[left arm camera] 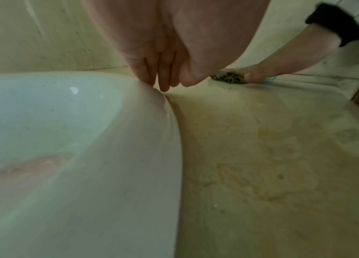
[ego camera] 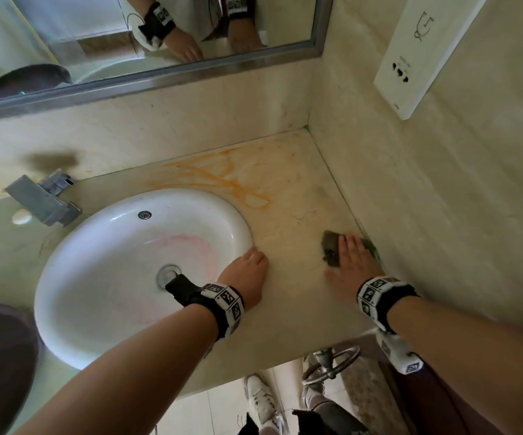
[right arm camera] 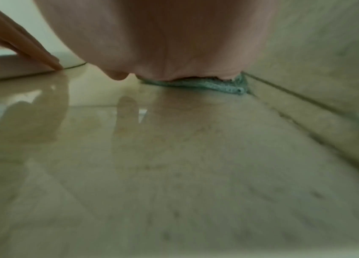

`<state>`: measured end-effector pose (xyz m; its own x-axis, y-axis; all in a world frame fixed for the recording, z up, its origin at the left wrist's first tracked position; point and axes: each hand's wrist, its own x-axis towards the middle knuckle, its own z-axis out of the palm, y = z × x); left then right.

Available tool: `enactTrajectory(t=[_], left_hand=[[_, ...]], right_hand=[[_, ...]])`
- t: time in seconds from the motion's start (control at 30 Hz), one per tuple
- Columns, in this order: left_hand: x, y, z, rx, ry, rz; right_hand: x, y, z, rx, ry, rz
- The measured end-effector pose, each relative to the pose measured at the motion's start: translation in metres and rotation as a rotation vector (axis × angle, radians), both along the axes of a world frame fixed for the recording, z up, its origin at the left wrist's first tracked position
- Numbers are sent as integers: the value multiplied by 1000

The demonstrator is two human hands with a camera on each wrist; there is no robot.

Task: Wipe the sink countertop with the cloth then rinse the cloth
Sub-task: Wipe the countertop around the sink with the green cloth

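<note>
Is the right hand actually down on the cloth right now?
Touching. The head view shows the right hand laid flat over the cloth on the countertop; the right wrist view shows the palm pressed onto it with no gap.

Mostly hidden under the flat right hand [ego camera: 349, 262]: the cloth [ego camera: 331, 252], only its edges showing. Cut off by the head view's left edge: a dark round basin [ego camera: 0, 356]. Blurred beyond telling: the smudge [ego camera: 51, 160] on the wall above the faucet [ego camera: 43, 200].
</note>
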<state>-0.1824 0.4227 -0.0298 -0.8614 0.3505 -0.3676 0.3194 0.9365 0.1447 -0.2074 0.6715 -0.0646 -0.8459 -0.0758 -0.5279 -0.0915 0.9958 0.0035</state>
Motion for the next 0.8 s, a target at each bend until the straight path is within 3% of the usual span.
enactTrajectory(t=[0.2,0.3,0.43,0.5,0.6,0.8], left_hand=[[-5,-10,-12,-163,-25,-98],[-8,-10,-9,-125,-23,-59],[-20,-11,1,-105,-10,-11],[-28,-11,5,-116,-41,-12],[-38,-9,2,-121,-103,0],[-47,-5,2,-175,-150,-27]], right_hand=[[-56,-47,3,-102,21,-117],[-67,-79,5,-138,16,31],[-10,-92,9,-161,-30,378],[16,-78,10,-147,-34,440],[20,-53,10,-130,-43,334],[-24,-27,2,-99,-8,39]])
